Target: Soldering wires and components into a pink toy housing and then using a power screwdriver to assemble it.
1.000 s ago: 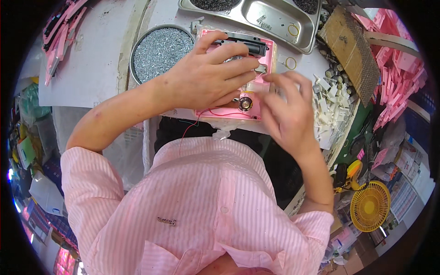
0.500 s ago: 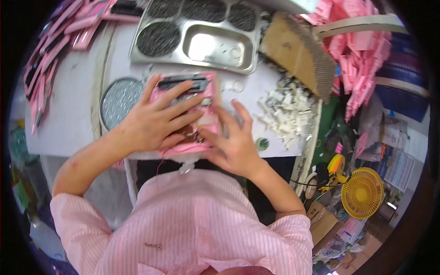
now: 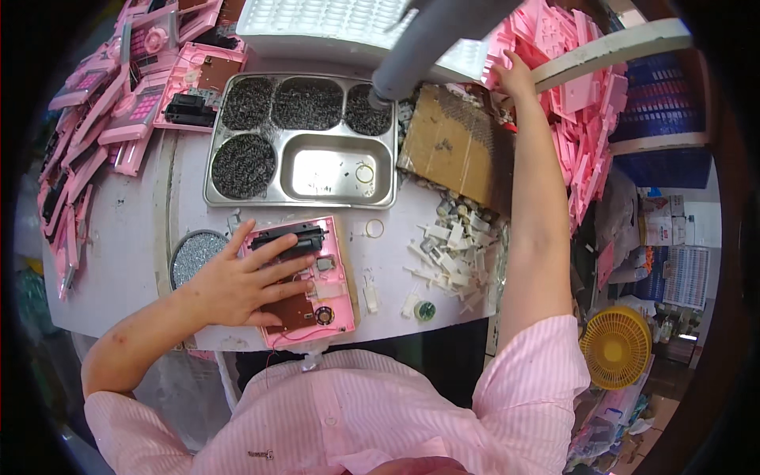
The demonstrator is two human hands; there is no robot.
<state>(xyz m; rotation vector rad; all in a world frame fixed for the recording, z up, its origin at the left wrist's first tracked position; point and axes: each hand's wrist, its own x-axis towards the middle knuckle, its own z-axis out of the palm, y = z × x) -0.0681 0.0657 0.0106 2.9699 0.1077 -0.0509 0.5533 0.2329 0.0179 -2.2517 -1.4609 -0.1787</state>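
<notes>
The left hand [image 3: 245, 289] is lying across the pink housing [image 3: 339, 277] – fingers spread, not clenched. The housing is resting face-up near the front edge of the table [image 3: 388, 317], below the metal tray [image 3: 301, 202]. The right hand [image 3: 514, 79] is extending to the heaped pink parts [image 3: 574, 95] – whether its fingers are grasping one cannot be told.

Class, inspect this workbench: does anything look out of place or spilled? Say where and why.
Mildly odd: a yellow ring lies loose on the bench, though a similar one sits in the metal tray. A white piece lies beside the pink case under the left hand, apart from the white heap.
</notes>
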